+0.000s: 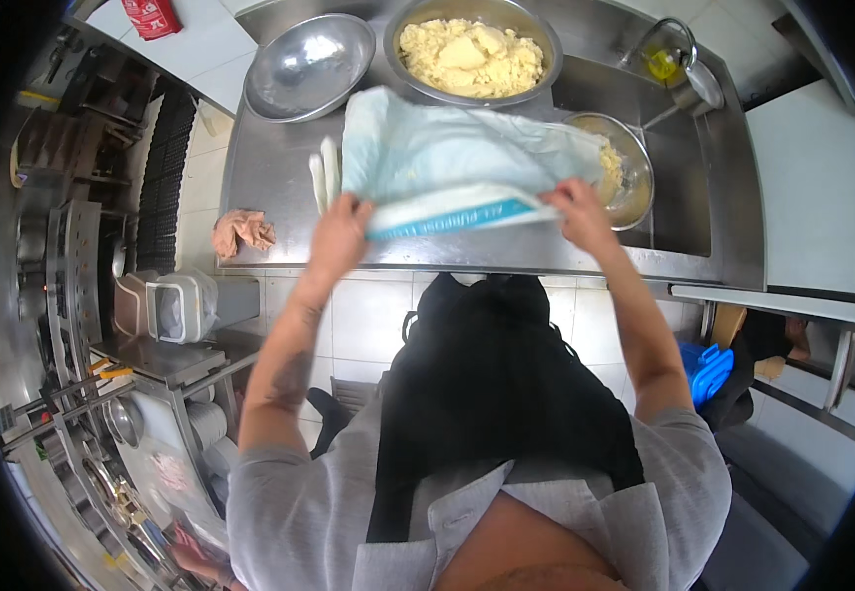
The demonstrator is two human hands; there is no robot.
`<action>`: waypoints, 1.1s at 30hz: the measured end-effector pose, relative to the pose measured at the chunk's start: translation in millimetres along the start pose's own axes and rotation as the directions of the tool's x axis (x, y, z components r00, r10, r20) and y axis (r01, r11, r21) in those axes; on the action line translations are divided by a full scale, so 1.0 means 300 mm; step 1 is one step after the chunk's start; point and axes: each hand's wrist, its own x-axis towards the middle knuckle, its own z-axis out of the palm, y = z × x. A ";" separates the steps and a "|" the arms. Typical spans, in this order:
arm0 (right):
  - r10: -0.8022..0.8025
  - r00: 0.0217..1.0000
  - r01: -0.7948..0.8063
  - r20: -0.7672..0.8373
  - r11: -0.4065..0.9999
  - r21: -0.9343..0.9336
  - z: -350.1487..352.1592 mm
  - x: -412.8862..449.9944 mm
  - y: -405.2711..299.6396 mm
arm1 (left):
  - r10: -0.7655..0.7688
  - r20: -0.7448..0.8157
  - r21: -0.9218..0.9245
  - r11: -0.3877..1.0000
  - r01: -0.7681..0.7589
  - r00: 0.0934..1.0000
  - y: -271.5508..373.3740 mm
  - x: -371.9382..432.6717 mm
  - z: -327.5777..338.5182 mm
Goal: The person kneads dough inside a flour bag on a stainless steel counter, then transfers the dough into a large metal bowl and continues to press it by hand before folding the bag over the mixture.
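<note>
A white cloth flour sack (464, 159) with a blue printed band is spread between my two hands above the steel counter. My left hand (342, 229) grips its near left corner, and my right hand (579, 214) pinches the near right corner. Beyond the sack, a large steel bowl (554, 59) holds a heap of pale yellow crumbly mash (472, 55). The sack's right end partly covers a smaller steel bowl (638, 177) with some of the same mash on its wall. At the back left stands a tilted steel bowl (309, 66). White rolled strips (324, 170) lie beside my left hand.
A crumpled peach cloth (243, 233) lies near the counter's front left corner. The sink basin (679, 162) is at right, with a faucet (682, 37) and a bottle of yellow liquid (662, 65) behind it. Waste bins (184, 303) stand at lower left. Another person's hand (195, 558) shows at bottom left.
</note>
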 end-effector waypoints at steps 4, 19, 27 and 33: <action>0.131 0.982 -0.153 0.139 0.976 0.158 0.119 -0.177 -0.092 | 0.007 0.110 -0.280 0.960 0.025 0.994 0.058 -0.179 0.138; 0.265 0.888 -0.365 0.376 0.904 0.225 0.073 -0.227 -0.097 | -0.790 -0.008 -0.015 0.613 0.790 0.613 -0.354 0.190 0.232; 0.338 0.940 -0.334 -0.049 0.939 0.079 0.217 0.071 0.071 | -0.385 -0.036 -0.139 0.916 0.377 0.922 -0.322 0.188 0.273; 0.570 0.813 -0.553 0.120 0.820 -0.147 0.258 0.213 0.014 | -0.663 0.050 0.029 0.748 0.663 0.747 -0.281 0.172 0.242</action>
